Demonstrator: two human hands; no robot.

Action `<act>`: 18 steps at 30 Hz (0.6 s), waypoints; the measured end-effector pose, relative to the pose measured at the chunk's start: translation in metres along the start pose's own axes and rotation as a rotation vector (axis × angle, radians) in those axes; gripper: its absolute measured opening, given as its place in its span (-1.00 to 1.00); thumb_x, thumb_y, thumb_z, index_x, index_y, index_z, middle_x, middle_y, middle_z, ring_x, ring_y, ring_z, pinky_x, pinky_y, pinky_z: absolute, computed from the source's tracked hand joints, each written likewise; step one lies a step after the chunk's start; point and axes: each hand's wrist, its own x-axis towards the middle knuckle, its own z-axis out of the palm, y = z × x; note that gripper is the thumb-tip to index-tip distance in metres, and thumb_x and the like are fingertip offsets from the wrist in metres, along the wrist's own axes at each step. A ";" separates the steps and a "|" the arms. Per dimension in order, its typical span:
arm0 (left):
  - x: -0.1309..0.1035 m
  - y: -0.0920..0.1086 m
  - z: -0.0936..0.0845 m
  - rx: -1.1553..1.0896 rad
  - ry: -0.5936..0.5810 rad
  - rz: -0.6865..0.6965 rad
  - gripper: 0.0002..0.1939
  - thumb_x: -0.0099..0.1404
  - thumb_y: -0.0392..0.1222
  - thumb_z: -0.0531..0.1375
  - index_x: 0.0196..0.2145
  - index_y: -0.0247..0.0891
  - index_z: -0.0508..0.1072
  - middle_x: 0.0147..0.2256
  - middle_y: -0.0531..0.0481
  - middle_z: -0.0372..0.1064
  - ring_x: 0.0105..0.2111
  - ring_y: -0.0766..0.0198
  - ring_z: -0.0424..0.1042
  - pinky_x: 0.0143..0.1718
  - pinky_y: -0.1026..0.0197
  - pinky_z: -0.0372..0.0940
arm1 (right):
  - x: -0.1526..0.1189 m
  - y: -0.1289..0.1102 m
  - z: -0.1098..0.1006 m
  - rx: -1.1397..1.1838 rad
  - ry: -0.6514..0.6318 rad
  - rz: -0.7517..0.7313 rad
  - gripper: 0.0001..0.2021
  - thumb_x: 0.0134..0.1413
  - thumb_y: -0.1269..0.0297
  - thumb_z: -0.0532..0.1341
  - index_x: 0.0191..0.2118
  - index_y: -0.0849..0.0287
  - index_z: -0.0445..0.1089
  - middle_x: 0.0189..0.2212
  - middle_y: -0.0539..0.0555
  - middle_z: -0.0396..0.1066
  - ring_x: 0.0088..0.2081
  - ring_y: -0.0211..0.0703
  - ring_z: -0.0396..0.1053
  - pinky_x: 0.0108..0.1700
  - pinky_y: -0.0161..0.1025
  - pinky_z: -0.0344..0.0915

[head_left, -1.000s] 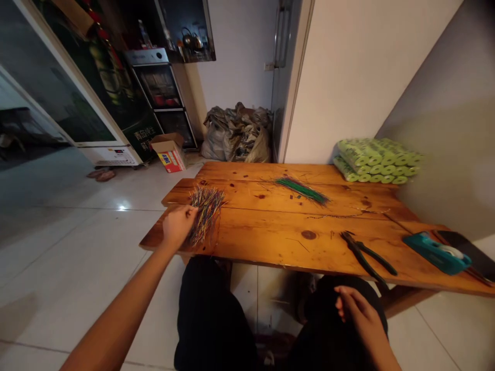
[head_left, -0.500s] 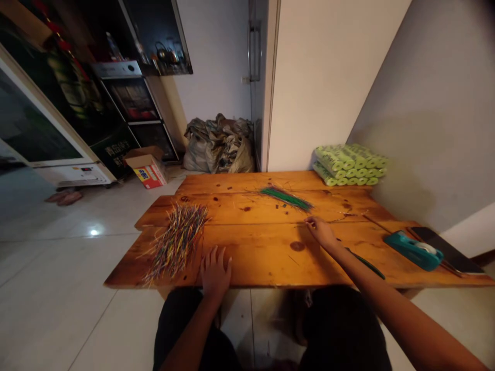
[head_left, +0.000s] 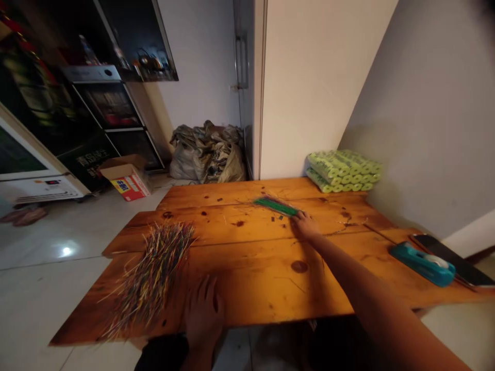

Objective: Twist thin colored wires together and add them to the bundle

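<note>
My right hand (head_left: 305, 225) reaches across the wooden table (head_left: 247, 273), its bent fingers closed at the near right end of a bundle of thin green wires (head_left: 276, 207). How many strands they grip is hidden. My left hand (head_left: 204, 309) lies flat on the table near the front edge, fingers spread, holding nothing. Left of it spreads a loose heap of thin multicoloured wires (head_left: 154, 273). A few small dark pieces (head_left: 273, 219) lie beside the green bundle. Stray thin strands (head_left: 296, 283) rest on the wood.
A teal tape dispenser (head_left: 423, 263) and a dark flat device (head_left: 452, 257) sit at the right. Packed green-wrapped rolls (head_left: 344, 170) stand at the back right corner. Beyond the table are stuffed sacks (head_left: 209, 154) and an open carton (head_left: 127, 178) on the floor.
My right hand has moved forward and left onto the end of the green wires. My left hand stays on the table. The view has shifted, and the dark-handled tool is now hidden by my right arm.
</note>
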 end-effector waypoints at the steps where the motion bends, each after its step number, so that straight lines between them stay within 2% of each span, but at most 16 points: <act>1: 0.000 0.002 -0.003 -0.005 -0.002 -0.001 -0.56 0.14 -0.22 0.00 -0.01 -0.27 0.31 0.03 -0.10 0.25 0.04 0.08 0.16 0.10 -0.04 -0.03 | 0.001 -0.001 0.001 -0.012 -0.008 0.005 -0.67 0.19 0.23 -0.08 -0.07 0.12 0.34 -0.06 0.19 0.23 -0.03 0.02 0.06 -0.10 -0.14 0.00; 5: 0.001 0.007 -0.011 -0.023 -0.018 -0.011 -0.58 0.14 -0.24 0.00 -0.02 -0.26 0.32 0.03 -0.10 0.26 0.03 0.07 0.18 0.07 -0.04 -0.02 | 0.009 -0.003 0.002 -0.061 -0.057 0.024 -0.65 0.18 0.20 -0.07 -0.09 0.16 0.38 -0.03 0.23 0.19 -0.04 0.07 0.02 -0.14 -0.14 -0.02; 11: 0.000 0.012 -0.018 -0.076 -0.010 -0.043 -0.59 0.14 -0.27 0.00 -0.02 -0.23 0.31 0.02 -0.07 0.27 0.01 0.08 0.19 0.04 -0.03 -0.02 | 0.014 -0.005 -0.006 -0.103 -0.082 0.027 -0.60 0.16 0.18 -0.06 -0.17 0.34 0.42 -0.09 0.33 0.25 -0.08 0.08 0.04 -0.19 -0.13 -0.04; 18: 0.000 0.014 -0.019 -0.114 -0.017 -0.064 -0.57 0.13 -0.29 0.01 -0.02 -0.20 0.31 0.02 -0.07 0.28 -0.01 0.06 0.21 0.01 -0.03 0.00 | 0.014 -0.005 -0.032 -0.127 -0.085 0.046 -0.63 0.14 0.25 -0.05 -0.15 0.38 0.39 -0.11 0.38 0.29 -0.07 0.14 0.09 -0.19 -0.10 -0.06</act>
